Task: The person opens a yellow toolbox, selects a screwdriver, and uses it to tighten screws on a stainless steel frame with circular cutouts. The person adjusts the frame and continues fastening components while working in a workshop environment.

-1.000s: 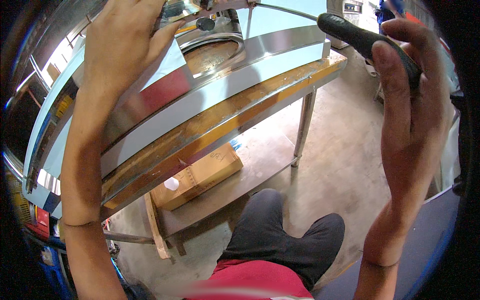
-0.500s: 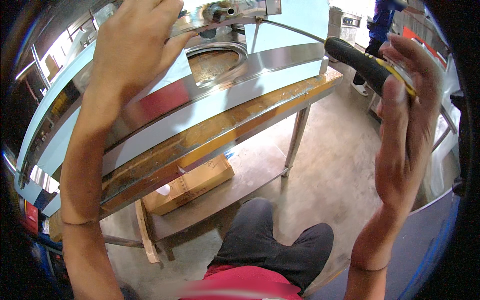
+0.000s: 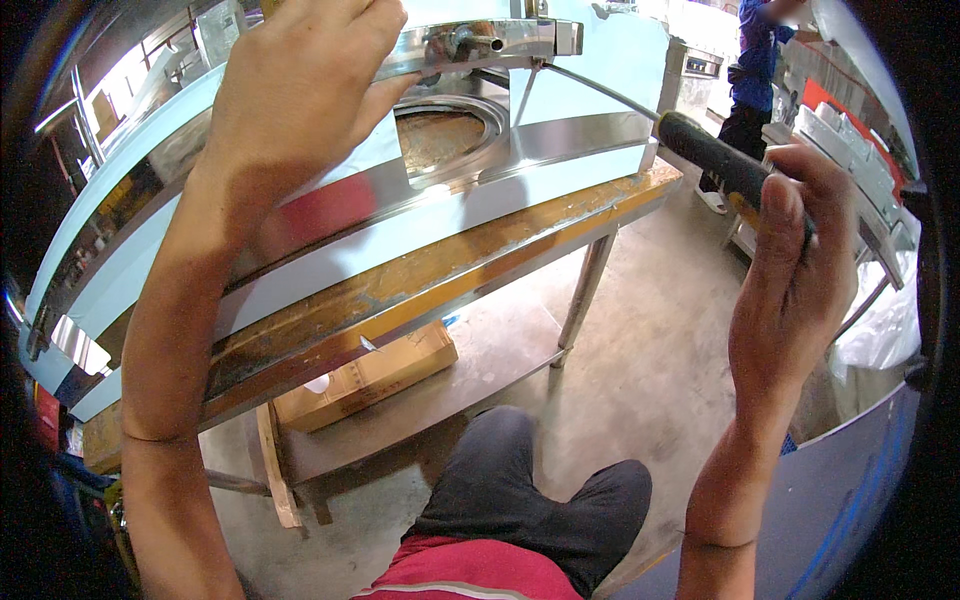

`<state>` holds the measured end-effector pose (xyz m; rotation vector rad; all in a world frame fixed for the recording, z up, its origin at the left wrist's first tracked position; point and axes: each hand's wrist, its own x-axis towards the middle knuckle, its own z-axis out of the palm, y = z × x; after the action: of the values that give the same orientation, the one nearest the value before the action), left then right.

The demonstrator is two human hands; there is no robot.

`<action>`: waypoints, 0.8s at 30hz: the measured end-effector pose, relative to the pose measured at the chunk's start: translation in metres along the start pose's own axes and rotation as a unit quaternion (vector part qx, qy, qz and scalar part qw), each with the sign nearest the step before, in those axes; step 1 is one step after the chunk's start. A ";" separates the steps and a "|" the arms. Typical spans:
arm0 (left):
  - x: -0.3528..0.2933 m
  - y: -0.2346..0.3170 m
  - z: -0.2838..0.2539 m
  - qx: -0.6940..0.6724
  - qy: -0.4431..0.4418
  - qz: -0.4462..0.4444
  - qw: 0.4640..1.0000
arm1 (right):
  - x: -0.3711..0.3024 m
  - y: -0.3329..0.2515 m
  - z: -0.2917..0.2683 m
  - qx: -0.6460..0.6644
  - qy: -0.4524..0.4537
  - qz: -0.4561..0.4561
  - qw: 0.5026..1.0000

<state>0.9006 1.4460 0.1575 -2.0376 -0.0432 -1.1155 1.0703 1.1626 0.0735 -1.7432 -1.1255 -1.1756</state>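
My left hand (image 3: 310, 85) grips a polished metal bar (image 3: 430, 50) with its thumb below; the rest of its fingers are partly hidden behind the hand. A short stub of pipe (image 3: 490, 44) sticks out of the bar's front. In my right hand (image 3: 800, 240) is the rear of a screwdriver's black handle (image 3: 700, 145), with fingers and thumb closed round it. The screwdriver's thin shaft slants up leftward, its tip meeting the bar's underside near its right end. Below the bar lies a sheet-metal panel (image 3: 570, 137) with light blue film and a round opening.
The panel rests on a worn wooden-topped workbench (image 3: 420, 290) with metal legs. On its lower shelf sits a cardboard box (image 3: 390, 372). A person in blue (image 3: 755, 70) stands at the far right, near grey equipment (image 3: 850, 150). A dark blue surface (image 3: 820, 520) is at lower right.
My right hand's fingers, stretched out before, now curl round the screwdriver handle. In the picture, the bar and my left hand sit slightly lower and further right.
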 end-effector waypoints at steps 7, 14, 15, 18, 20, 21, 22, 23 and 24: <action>-0.001 0.001 -0.002 0.000 0.031 0.016 0.999 | 0.002 -0.007 -0.010 0.094 -0.024 -0.006 0.995; -0.001 0.001 -0.004 -0.014 -0.005 0.001 1.000 | 0.007 -0.006 -0.010 -0.008 -0.024 0.003 1.000; -0.001 0.001 -0.004 -0.010 -0.006 0.001 1.000 | 0.008 -0.005 -0.008 0.011 0.015 -0.062 0.998; -0.001 0.002 -0.003 -0.011 0.014 0.007 1.000 | 0.003 -0.003 -0.008 0.094 -0.016 -0.011 0.995; 0.000 0.001 -0.003 -0.013 0.020 0.013 1.000 | 0.002 -0.001 -0.007 0.029 -0.037 0.030 0.998; 0.000 0.000 -0.004 -0.013 0.014 0.015 1.000 | 0.002 0.000 -0.006 -0.023 -0.055 0.062 0.996; 0.000 -0.001 -0.005 -0.013 0.009 0.017 1.000 | 0.002 0.000 -0.006 0.001 -0.058 0.052 0.997; 0.001 -0.001 -0.006 -0.019 0.009 0.018 1.000 | 0.003 0.000 -0.005 0.050 -0.018 0.006 0.999; 0.001 -0.001 -0.007 -0.025 0.009 0.019 0.999 | 0.004 0.000 -0.006 0.089 -0.002 -0.018 0.996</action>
<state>0.8955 1.4418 0.1612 -2.0640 0.0342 -1.1221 1.0692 1.1585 0.0793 -1.5965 -1.2292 -1.0597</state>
